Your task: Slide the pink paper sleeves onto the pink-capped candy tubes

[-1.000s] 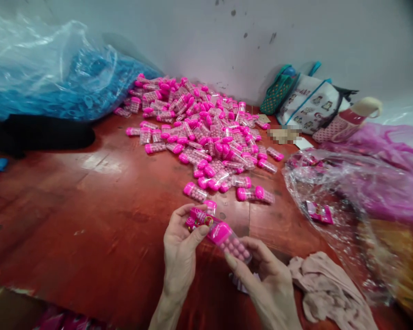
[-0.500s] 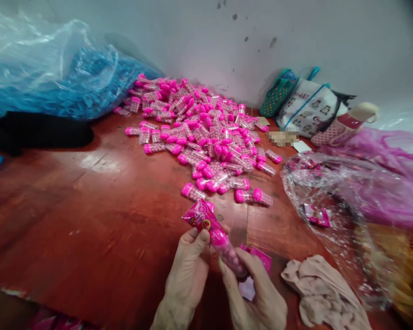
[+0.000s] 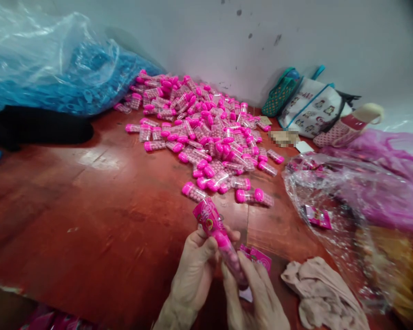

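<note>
Gripping a pink-capped tube (image 3: 231,259), left fingers (image 3: 209,249) and right fingers (image 3: 250,271) partly hide its sides.

The held bottle (image 3: 233,263) looks like smooth clear plastic; its wrapper (image 3: 209,214) is thin, glossy printed film. The counter (image 3: 72,220) appears to be wood — worn, with a dull shine. The rag (image 3: 325,291) is matt, crumpled cloth; the large bag (image 3: 62,59), shiny, wrinkled see-through plastic.

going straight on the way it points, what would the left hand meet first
Past the pink packet it holds, the left hand would probably meet the pile of pink-capped containers, though depth is unclear.
</note>
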Demonstrator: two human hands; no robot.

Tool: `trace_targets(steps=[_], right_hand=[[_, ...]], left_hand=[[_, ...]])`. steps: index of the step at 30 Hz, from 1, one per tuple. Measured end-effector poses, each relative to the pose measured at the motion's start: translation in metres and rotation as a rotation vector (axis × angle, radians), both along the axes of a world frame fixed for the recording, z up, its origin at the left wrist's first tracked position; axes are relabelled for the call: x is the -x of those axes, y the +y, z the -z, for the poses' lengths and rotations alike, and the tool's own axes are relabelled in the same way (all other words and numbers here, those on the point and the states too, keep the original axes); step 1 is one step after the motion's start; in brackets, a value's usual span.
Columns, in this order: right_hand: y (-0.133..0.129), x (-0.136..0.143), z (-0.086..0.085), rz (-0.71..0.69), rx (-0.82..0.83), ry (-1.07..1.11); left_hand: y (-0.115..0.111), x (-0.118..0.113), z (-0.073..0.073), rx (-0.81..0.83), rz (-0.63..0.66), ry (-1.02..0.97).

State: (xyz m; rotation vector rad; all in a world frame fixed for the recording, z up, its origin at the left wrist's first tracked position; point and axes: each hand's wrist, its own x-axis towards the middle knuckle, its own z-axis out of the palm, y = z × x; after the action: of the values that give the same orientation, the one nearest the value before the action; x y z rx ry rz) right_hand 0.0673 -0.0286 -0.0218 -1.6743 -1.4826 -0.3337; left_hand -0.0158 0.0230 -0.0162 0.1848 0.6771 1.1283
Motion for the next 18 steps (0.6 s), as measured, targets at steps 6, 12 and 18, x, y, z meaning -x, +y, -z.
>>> trace_targets(steps=[6, 12, 18], right_hand=[[0.004, -0.002, 0.003, -0.062, -0.018, 0.023], [0.0, 0.001, 0.009, -0.103, 0.004, 0.32], [-0.006, 0.0, 0.01, -0.037, 0.167, 0.685]], left_hand=[[0.004, -0.001, 0.008, -0.021, 0.051, -0.091], [0.004, 0.007, 0.01, -0.103, 0.095, -0.074], [0.004, 0.007, 0.007, -0.181, 0.131, -0.013]])
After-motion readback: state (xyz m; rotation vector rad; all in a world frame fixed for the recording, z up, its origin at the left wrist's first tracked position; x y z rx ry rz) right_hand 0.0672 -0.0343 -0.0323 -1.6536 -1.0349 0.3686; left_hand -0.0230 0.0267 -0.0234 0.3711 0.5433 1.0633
